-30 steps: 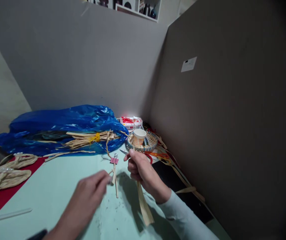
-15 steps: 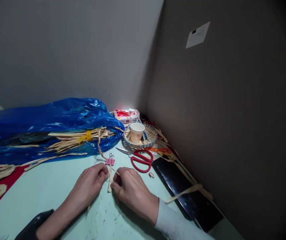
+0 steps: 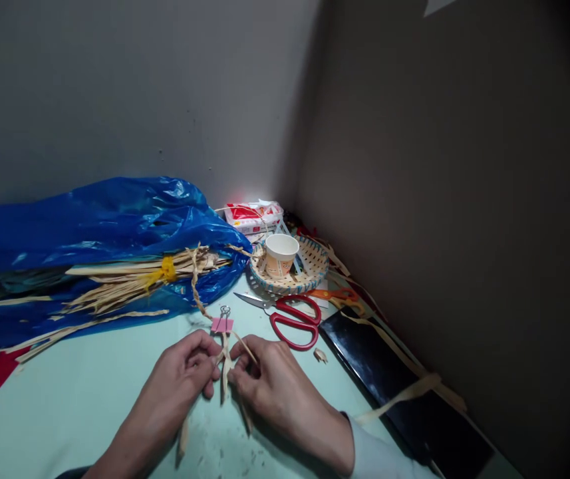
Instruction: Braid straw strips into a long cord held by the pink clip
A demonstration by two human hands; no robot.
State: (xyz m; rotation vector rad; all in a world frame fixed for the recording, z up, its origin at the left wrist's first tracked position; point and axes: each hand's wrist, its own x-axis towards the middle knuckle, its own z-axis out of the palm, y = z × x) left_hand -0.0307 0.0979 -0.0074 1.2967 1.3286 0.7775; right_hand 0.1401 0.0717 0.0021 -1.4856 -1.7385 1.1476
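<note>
A: What has moved?
B: The right hand (image 3: 275, 379). A second ago it was out to the right of the pink clip (image 3: 222, 324), away from the clipped pieces; now it has come in close beside them, opposite the left hand (image 3: 185, 372).

A: And the straw strips (image 3: 225, 362)?
B: They run from the pink clip toward the person, over the table (image 3: 90, 386), between both hands and within the fingers' reach. A braided cord (image 3: 195, 283) leads off beyond the clip.

A: Any writing?
B: The red-and-white packet (image 3: 249, 216) beyond the clip carries print, and so does the paper cup (image 3: 281, 258) to its right. Both are too small to read.

A: How are the hands?
B: Fingers curled, nearly closed. The right pinches a thin strip between thumb and forefinger; the left pinches a strip on the other side.
</note>
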